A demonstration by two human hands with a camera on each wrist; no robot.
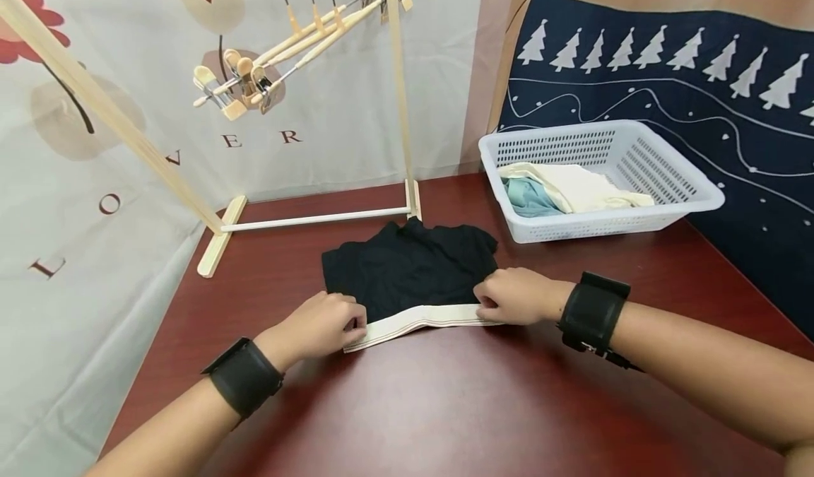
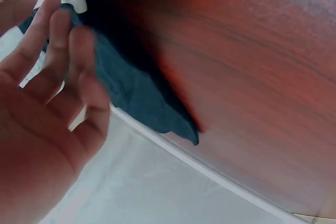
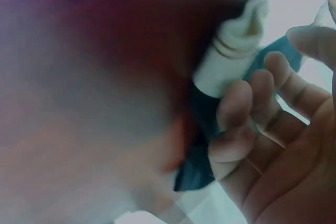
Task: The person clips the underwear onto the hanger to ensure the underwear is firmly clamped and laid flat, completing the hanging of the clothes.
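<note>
While both hands sit at the near edge of the black shorts (image 1: 410, 268), just below the middle of the head frame, each one pinches an end of the pale striped waistband (image 1: 420, 319). The left hand (image 1: 324, 330) has its fingers curled onto the band's left end; the right hand (image 1: 518, 297) grips the right end, and the right wrist view shows fingers (image 3: 236, 114) wrapped against the rolled band (image 3: 233, 51). The left wrist view is blurred, so I can only say its fingers (image 2: 63, 56) lie at the dark cloth (image 2: 136, 93), probably nipping it.

The shorts lie flat but rumpled on the red-brown table (image 1: 445, 406), legs pointing toward the upper frame, close to the foot of the wooden rack (image 1: 305, 219). I judge them light, limp and not slippery: they will sag and fold wherever unsupported. The elastic band looks like the firmest part, so its two ends are the sensible hold, keeping the cloth spread.

At upper right a white basket (image 1: 693, 180) holds more folded cloth. Clip hangers (image 1: 286, 53) hang at upper left.
</note>
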